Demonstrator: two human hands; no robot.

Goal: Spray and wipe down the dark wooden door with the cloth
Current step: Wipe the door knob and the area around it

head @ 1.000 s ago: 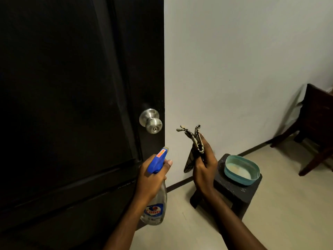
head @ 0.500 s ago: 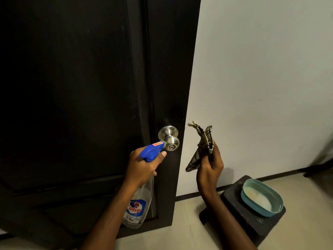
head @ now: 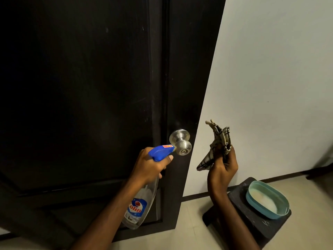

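Observation:
The dark wooden door (head: 93, 91) fills the left and middle of the view, with a silver round knob (head: 181, 144) near its right edge. My left hand (head: 148, 166) grips a clear spray bottle (head: 138, 208) with a blue trigger head, whose nozzle points at the knob. My right hand (head: 223, 165) holds a bunched, patterned cloth (head: 217, 145) upright in front of the white wall, just right of the door's edge.
A low dark stool (head: 252, 219) stands on the pale floor at the lower right, against the white wall (head: 279, 78). A teal oval basin (head: 283, 201) with pale liquid inside sits on it. Dark furniture shows at the far right edge.
My view has swung left and closer to the door. The spray bottle has risen toward the knob, and the cloth hand has stayed beside it.

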